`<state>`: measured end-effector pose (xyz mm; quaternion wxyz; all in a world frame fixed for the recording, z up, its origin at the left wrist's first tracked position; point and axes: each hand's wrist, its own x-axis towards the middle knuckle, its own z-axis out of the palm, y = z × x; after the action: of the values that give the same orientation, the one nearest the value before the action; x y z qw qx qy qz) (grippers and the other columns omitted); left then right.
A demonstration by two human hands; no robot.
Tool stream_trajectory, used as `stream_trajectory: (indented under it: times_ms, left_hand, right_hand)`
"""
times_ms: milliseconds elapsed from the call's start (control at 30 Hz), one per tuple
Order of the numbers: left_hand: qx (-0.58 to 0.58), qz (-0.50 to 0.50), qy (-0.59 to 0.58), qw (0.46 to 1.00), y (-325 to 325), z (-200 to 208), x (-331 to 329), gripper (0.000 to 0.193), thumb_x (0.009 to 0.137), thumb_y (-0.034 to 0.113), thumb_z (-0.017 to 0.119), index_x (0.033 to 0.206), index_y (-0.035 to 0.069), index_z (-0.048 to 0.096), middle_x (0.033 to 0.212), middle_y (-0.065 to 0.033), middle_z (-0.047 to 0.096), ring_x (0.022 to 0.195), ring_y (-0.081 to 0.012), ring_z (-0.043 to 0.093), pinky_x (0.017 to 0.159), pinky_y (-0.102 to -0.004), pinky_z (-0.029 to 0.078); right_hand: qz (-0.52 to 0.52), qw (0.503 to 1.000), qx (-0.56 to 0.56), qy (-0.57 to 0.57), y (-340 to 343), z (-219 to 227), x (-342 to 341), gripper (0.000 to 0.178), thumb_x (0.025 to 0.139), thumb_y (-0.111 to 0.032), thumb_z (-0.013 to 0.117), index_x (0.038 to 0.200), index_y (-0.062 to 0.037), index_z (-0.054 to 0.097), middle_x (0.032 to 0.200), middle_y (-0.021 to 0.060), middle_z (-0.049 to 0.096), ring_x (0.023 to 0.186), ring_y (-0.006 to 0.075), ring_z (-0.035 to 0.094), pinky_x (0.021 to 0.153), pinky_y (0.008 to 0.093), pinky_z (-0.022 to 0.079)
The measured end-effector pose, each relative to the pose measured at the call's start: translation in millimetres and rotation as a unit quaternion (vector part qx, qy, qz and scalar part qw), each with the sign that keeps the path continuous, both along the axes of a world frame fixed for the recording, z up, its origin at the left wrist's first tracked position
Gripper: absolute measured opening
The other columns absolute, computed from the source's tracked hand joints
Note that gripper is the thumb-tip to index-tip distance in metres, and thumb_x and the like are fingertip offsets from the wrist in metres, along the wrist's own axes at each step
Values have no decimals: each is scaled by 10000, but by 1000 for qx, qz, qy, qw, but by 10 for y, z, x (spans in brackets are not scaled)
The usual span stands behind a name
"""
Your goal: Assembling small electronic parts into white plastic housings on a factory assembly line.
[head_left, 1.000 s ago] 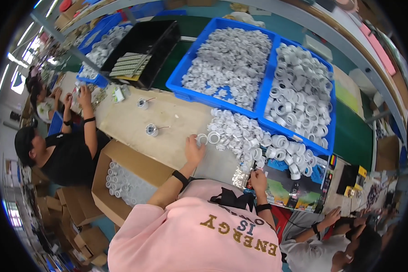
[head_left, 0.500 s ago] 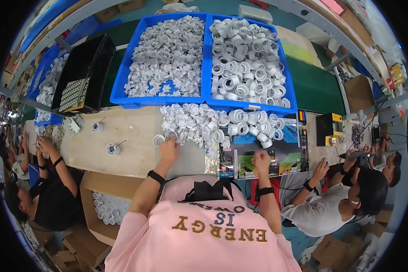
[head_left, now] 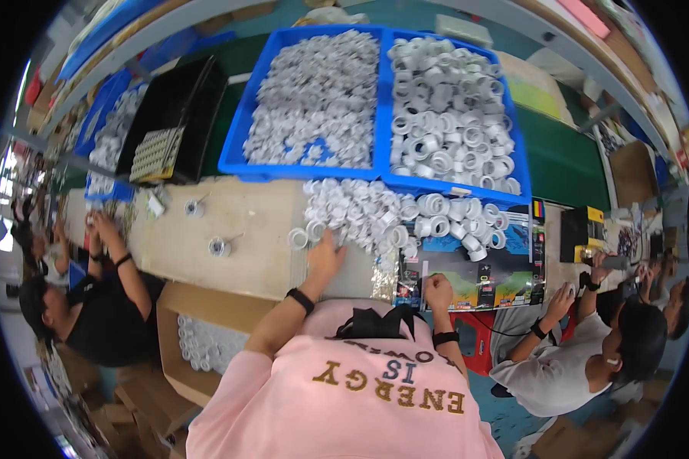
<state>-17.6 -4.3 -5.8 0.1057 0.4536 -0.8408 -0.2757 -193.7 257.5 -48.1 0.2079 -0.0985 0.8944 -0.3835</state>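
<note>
My left hand (head_left: 325, 255) reaches forward with fingers spread and rests on the near-left edge of a heap of white plastic rings (head_left: 383, 214) on the pale tabletop (head_left: 237, 229). A single ring (head_left: 297, 239) lies just left of it. A black band sits on that wrist. My right hand (head_left: 436, 291) is curled near the table's front edge, beside a small shiny heap of parts (head_left: 383, 281); whether it holds anything is hidden. Behind the heap stand two blue bins, one with small white parts (head_left: 314, 99) and one with larger white rings (head_left: 452, 99).
A person in black (head_left: 92, 306) works at the left, another in white (head_left: 574, 359) at the right. A cardboard box with white rings (head_left: 207, 344) sits below the table edge. A black tray (head_left: 168, 122) and two small metal parts (head_left: 220, 246) lie left.
The view has swung so the blue bins sit in the middle. My left hand stays at the edge of the ring heap and my right hand stays curled near the front edge.
</note>
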Motion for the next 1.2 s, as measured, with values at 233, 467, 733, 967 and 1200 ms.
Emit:
stream_trajectory:
  times_ms: [233,467,733,967,1200]
  left_hand:
    - [-10,-53,-64,996,-129,131,93,447,672,212,702,1060,71,532,896,-188,616,779,-359,609,659,-441,480]
    - [-122,-119,24,985,-91,119,-4,359,589,185,747,840,73,515,703,-126,570,666,-338,576,598,-434,460]
    - [119,-98,-46,987,68,224,30,392,615,215,752,840,30,490,700,-126,587,661,-285,613,579,-376,473]
    - [605,-28,2,796,109,143,258,201,717,142,676,822,25,551,779,-106,631,631,-191,623,491,-270,464]
    - [766,65,202,606,34,-87,503,87,756,65,568,768,61,482,583,-10,415,429,-81,354,369,-178,226]
  right_hand:
    - [5,993,78,90,-154,184,3,232,711,-261,566,755,-45,638,666,154,622,649,320,615,606,406,476]
    - [-12,991,72,108,-136,221,10,207,719,-230,562,745,-36,627,656,144,623,613,305,614,580,394,476]
    - [-11,990,68,120,-122,223,83,178,739,-244,550,734,-77,612,668,133,626,639,338,610,599,436,475]
    - [-8,987,87,134,-151,218,63,185,725,-247,559,702,-71,611,656,149,620,627,344,607,586,436,475]
    - [-20,988,104,109,-190,276,37,216,701,-269,560,666,-61,609,642,167,614,615,355,602,593,446,476]
